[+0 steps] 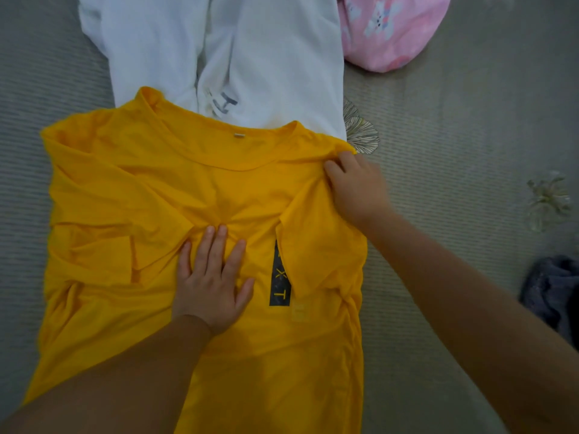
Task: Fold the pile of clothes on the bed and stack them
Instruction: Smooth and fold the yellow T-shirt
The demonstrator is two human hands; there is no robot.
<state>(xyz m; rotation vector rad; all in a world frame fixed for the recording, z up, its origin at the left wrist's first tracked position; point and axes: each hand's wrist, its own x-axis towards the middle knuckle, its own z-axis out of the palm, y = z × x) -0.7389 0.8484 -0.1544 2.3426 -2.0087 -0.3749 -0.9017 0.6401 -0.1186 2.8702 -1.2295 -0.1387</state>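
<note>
Grey ribbed bedding with pale flower prints (pixel 438 126) fills the view and carries everything. At the centre of it, the left hand (pixel 213 283) lies flat with fingers straight and slightly spread, pressing down on the chest of a bright yellow cotton T-shirt (pixel 125 183). Its fingertips point to twelve o'clock and rest where creases gather. At two o'clock from it, the right hand (pixel 354 186) grips the shirt's shoulder edge, fingers curled round a bunch of cloth, though blur makes the exact pinch hard to read. Between the hands, the right sleeve lies folded inward over the chest, partly covering a dark rectangular print with yellow letters (pixel 280 277). The left sleeve is likewise folded in at nine o'clock from the flat hand. The yellow shirt's collar, at twelve o'clock, overlaps the hem of a white T-shirt (pixel 275 57) spread beyond it. Further out, a pink pillow with cartoon prints (pixel 394 29) sits at one o'clock, and a crumpled dark blue-grey garment (pixel 551 292) lies at three o'clock by the frame edge.
</note>
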